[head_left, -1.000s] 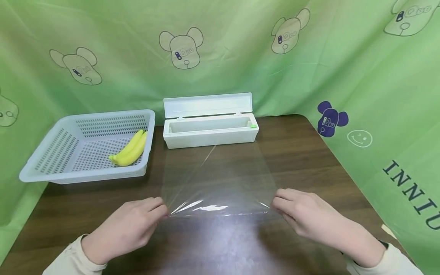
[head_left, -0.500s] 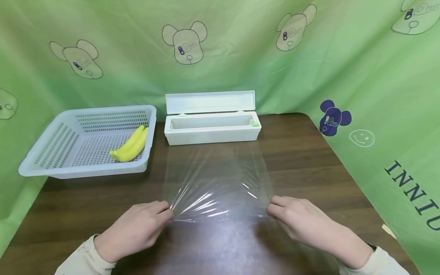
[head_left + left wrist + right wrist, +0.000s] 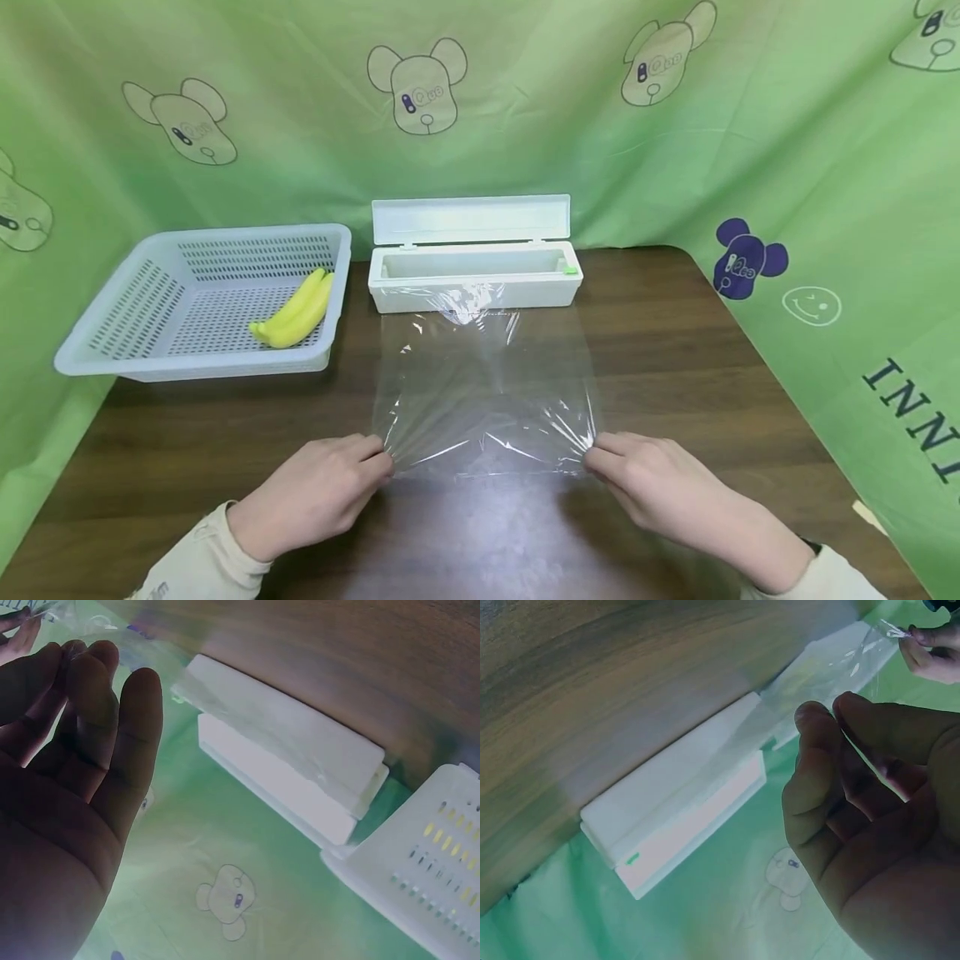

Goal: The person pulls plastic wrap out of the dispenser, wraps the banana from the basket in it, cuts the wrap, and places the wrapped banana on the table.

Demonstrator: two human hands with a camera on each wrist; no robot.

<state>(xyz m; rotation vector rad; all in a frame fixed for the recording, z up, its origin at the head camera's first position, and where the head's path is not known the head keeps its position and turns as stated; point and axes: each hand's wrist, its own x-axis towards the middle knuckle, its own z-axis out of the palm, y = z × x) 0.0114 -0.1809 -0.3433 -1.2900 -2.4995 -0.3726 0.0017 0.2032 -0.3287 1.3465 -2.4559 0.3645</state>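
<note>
A clear sheet of plastic wrap (image 3: 480,392) stretches between my two hands in the head view. My left hand (image 3: 318,492) pinches its near left corner between thumb and fingers, and my right hand (image 3: 667,496) pinches the near right corner. Creases and glints fan out from both grips. Behind the hands stands a long white wrap box (image 3: 480,292), its lid (image 3: 471,219) raised at the back. The wrap's far part overlaps the box's front wall, wrinkled and shiny there. A small green piece (image 3: 571,271) sits at the box's right end.
Left of the box, a pale blue plastic basket (image 3: 202,367) with slotted walls holds yellow bananas (image 3: 296,321). Everything stands on a dark wood table (image 3: 675,358). A green printed curtain (image 3: 540,108) hangs behind and along the sides.
The wrap has gone from fairly smooth to more creased, and glints now show at the box's front. Both hands still pinch its corners, having come a little closer together. The head view has shifted slightly.
</note>
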